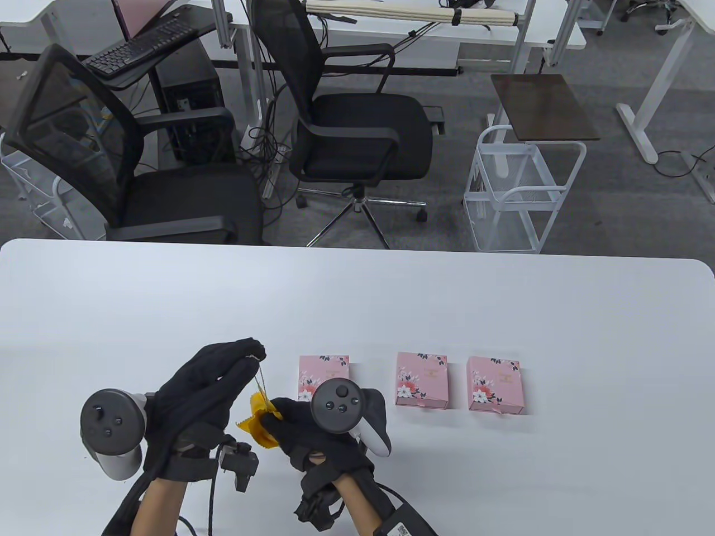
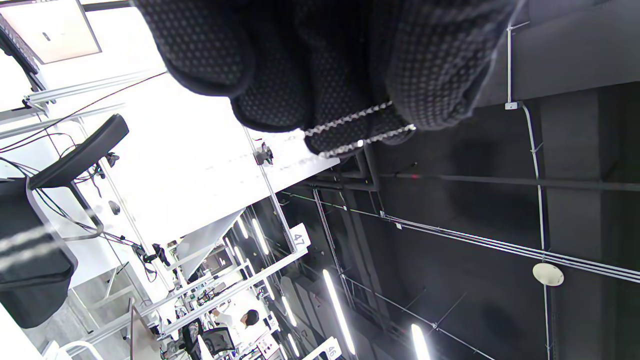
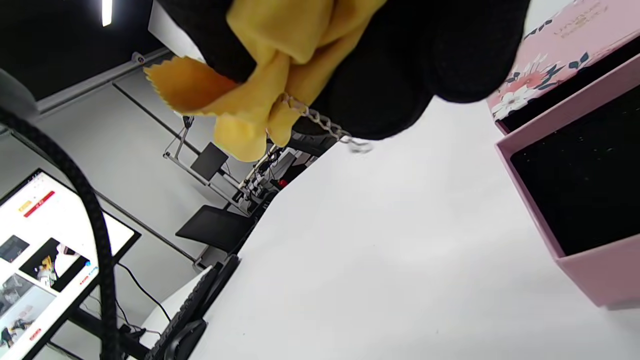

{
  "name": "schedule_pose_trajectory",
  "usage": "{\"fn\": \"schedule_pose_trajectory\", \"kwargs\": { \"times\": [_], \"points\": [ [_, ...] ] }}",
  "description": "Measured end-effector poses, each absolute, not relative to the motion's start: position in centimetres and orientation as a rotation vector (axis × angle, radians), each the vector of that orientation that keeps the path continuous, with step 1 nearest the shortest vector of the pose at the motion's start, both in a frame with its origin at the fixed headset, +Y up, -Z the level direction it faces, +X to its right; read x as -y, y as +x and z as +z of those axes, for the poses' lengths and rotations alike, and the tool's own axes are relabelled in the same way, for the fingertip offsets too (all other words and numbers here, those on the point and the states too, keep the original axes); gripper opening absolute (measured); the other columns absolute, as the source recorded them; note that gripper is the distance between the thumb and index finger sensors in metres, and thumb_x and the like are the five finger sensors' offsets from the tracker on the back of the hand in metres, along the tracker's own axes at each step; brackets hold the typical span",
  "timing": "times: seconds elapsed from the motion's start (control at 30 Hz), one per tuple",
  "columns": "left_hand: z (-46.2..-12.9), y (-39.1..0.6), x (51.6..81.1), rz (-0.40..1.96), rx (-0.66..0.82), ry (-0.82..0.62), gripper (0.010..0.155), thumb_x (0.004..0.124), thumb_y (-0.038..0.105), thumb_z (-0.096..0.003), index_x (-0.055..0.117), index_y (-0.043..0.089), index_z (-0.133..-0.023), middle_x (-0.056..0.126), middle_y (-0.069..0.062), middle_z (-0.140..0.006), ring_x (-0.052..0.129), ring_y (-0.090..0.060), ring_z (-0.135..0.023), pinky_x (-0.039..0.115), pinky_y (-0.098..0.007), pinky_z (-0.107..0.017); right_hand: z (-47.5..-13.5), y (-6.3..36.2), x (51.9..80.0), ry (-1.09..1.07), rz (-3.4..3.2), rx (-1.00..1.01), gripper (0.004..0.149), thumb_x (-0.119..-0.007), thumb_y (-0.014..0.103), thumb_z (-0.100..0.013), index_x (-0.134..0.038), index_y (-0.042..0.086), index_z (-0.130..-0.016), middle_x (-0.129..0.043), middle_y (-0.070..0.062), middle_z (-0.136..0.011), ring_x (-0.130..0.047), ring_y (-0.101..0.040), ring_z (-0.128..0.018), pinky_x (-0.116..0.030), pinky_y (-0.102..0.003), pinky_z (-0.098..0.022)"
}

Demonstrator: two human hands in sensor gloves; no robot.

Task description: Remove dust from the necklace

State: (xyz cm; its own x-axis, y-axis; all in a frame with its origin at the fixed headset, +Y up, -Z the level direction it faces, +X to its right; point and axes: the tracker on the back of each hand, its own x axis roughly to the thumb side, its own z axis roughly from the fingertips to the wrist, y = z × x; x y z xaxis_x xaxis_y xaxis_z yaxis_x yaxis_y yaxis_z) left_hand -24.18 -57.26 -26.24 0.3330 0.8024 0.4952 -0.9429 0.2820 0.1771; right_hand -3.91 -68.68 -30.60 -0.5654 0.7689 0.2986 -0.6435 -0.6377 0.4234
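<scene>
Left hand (image 1: 206, 385) pinches chain (image 1: 261, 382) up high, above worktop (image 1: 391, 296). Right hand (image 1: 313, 432) squeezes yellow cloth (image 1: 260, 421) round chain lower down. Best way: keep chain tight, slide cloth slowly, gently, no tugging.

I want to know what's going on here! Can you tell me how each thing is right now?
Thin silver chain necklace: hanging, stretched between both hands.
Yellow cleaning cloth: folded around the chain.
Left hand: pinches the chain's top.
Right hand: grips the cloth.
Nearest pink flowered box: open.
Other two pink boxes: look closed.
</scene>
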Motion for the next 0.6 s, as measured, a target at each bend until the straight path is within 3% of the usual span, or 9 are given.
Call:
{"fn": "schedule_pose_trajectory", "kwargs": {
  "times": [0.23, 0.47, 0.6],
  "points": [
    [-26.08, -24.39, 57.07, 1.208, 0.34, 0.493, 0.035, 0.089, 0.045, -0.0542, 0.092, 0.032, -0.086, 0.101, 0.001, -0.085, 0.092, -0.024, -0.081, 0.081, -0.045, -0.059, -30.38, -4.2, 68.76, 0.584, 2.261, -0.344, 0.04, -0.069, 0.031, -0.067, -0.075, 0.007, -0.098, -0.09, -0.021, -0.08, -0.092, -0.039, -0.058, -0.076, -0.055, -0.053],
    [-25.96, -24.67, 56.94, 1.201, 0.33, 0.505, 0.035, 0.089, 0.045, -0.0541, 0.092, 0.032, -0.086, 0.101, 0.001, -0.085, 0.091, -0.025, -0.081, 0.081, -0.045, -0.059, -30.39, -4.37, 68.57, 0.628, 2.321, -0.372, 0.04, -0.072, 0.028, -0.066, -0.073, 0.008, -0.1, -0.087, -0.021, -0.085, -0.091, -0.04, -0.063, -0.075, -0.055, -0.056],
    [-25.94, -24.88, 56.86, 1.208, 0.324, 0.514, 0.035, 0.089, 0.045, -0.0541, 0.092, 0.032, -0.086, 0.101, 0.001, -0.085, 0.092, -0.024, -0.081, 0.081, -0.045, -0.059, -30.48, -4.33, 69.04, 0.6, 2.309, -0.43, 0.039, -0.071, 0.034, -0.067, -0.078, 0.008, -0.095, -0.092, -0.019, -0.077, -0.093, -0.038, -0.055, -0.077, -0.053, -0.052]
  ]
}}
